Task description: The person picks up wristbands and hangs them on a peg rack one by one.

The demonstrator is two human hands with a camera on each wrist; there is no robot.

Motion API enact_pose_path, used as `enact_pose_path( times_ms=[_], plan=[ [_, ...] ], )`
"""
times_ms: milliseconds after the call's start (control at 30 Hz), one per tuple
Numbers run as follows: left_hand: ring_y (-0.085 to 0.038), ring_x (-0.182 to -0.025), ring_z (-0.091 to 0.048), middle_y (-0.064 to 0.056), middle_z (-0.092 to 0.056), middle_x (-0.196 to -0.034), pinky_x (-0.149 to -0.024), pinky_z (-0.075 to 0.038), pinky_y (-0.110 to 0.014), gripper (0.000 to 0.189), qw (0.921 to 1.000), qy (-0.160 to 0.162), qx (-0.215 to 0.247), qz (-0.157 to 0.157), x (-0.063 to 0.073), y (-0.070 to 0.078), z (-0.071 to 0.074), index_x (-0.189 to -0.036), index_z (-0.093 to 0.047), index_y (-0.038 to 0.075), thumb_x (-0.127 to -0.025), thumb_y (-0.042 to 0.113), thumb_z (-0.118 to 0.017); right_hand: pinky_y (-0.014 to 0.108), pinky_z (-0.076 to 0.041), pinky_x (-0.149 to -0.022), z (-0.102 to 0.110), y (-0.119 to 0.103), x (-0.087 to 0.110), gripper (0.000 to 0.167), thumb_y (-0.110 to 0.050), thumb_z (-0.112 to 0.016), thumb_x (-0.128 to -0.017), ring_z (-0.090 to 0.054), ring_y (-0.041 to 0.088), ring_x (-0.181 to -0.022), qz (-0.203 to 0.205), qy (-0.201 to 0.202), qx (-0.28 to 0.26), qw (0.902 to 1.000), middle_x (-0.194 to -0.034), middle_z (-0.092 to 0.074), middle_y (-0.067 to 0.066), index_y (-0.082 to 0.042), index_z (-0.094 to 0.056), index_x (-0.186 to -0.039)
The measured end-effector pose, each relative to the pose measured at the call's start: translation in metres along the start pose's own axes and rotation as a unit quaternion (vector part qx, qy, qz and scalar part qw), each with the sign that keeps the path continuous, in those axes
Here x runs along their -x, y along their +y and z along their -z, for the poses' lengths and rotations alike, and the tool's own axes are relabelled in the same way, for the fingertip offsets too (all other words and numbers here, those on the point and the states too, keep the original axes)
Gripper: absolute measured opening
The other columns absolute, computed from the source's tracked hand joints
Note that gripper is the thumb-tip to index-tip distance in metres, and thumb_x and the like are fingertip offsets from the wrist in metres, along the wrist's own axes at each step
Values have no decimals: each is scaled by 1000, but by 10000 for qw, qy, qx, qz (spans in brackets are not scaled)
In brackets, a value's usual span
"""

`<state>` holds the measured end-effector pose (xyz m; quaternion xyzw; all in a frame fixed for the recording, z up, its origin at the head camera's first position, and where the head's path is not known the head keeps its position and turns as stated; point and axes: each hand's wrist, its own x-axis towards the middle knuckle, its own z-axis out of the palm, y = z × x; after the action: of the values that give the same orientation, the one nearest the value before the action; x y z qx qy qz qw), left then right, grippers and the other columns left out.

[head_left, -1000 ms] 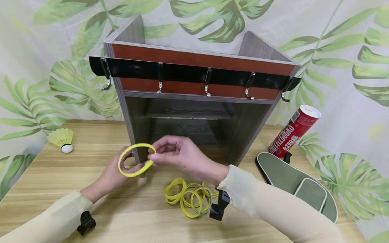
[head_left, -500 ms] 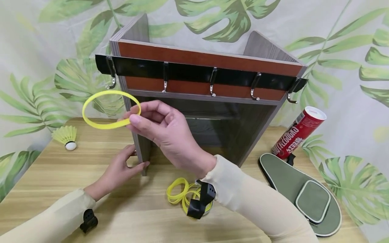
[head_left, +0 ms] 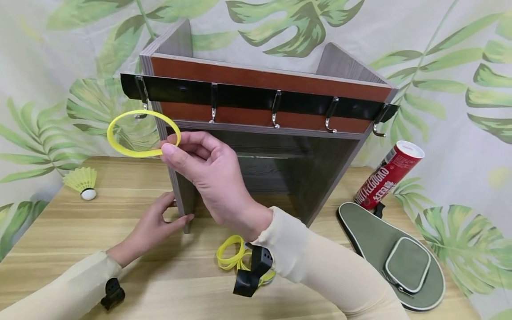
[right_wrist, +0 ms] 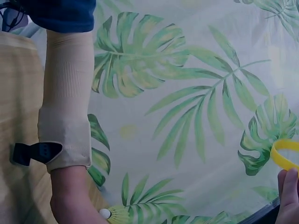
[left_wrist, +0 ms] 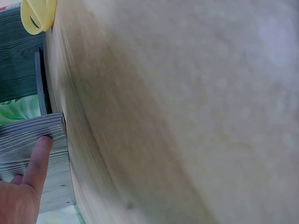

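Note:
A yellow wristband (head_left: 140, 154) is pinched between thumb and fingers of my right hand (head_left: 218, 175), held up in front of the left end of a black hook rail (head_left: 244, 96). In the head view its ring overlaps the tip of the leftmost hook (head_left: 141, 91). The right wrist view shows part of the same band (right_wrist: 276, 158) at its right edge. Low at the left, my left hand (head_left: 150, 229) holds the front edge of the left side panel of a grey wooden stand (head_left: 182, 200), thumb on the inner side. A finger (left_wrist: 38, 163) lies on that panel in the left wrist view.
More yellow wristbands (head_left: 230, 260) lie on the table (head_left: 160, 284), partly hidden by the right wrist's camera mount. To the left sits a yellow shuttlecock (head_left: 82, 181). A red canister (head_left: 388, 175) and a green paddle case (head_left: 374, 233) are at the right.
My right hand has lifted the wristband up and left, from near the left hand to just below the leftmost hook. The left hand keeps its place on the panel.

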<state>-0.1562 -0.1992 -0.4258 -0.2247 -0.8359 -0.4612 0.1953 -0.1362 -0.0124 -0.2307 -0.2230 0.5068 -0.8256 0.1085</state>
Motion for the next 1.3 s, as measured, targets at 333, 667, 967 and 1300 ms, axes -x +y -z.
enact_pose_path(
  times_ms=[333, 667, 967, 1300],
  plan=[
    [14, -109, -54, -12, -69, -118, -95, -44, -4, 53, 10000, 15, -27, -49, 0, -1, 1, -133, -65, 2, -83, -8, -80, 21, -58, -95, 6, 5, -2, 19, 4, -65, -98, -67, 3, -91, -101, -85, 510, 9986, -98, -67, -7, 6, -61, -117],
    [16, -112, -53, -15, -69, -120, -97, -44, -2, 54, 10000, -35, -20, -62, 0, -2, 2, -134, -64, 2, -83, -9, -80, 23, -58, -99, 20, 6, -2, 31, 1, -67, -99, -71, 3, -97, -204, -499, 1318, 9898, -125, -68, 22, 4, -61, -129],
    [16, -113, -52, -19, -68, -126, -97, -43, -2, 57, 9999, -87, -86, 82, -1, -1, 1, -140, -61, 1, -86, -6, -79, 33, -60, -101, 48, 4, 2, 30, 0, -63, -101, -74, 14, -104, -709, -739, 1709, 9800, -130, -67, 29, 7, -59, -130],
    [16, -109, -53, -15, -70, -121, -95, -46, -5, 52, 9995, -122, -227, 203, 0, -1, 1, -136, -63, 3, -87, -1, -80, 34, -64, -87, 111, 26, 13, 22, -12, -64, -103, -70, 11, -84, -1638, -1360, 3476, 9132, -101, -73, 15, 2, -68, -120]
  ],
)
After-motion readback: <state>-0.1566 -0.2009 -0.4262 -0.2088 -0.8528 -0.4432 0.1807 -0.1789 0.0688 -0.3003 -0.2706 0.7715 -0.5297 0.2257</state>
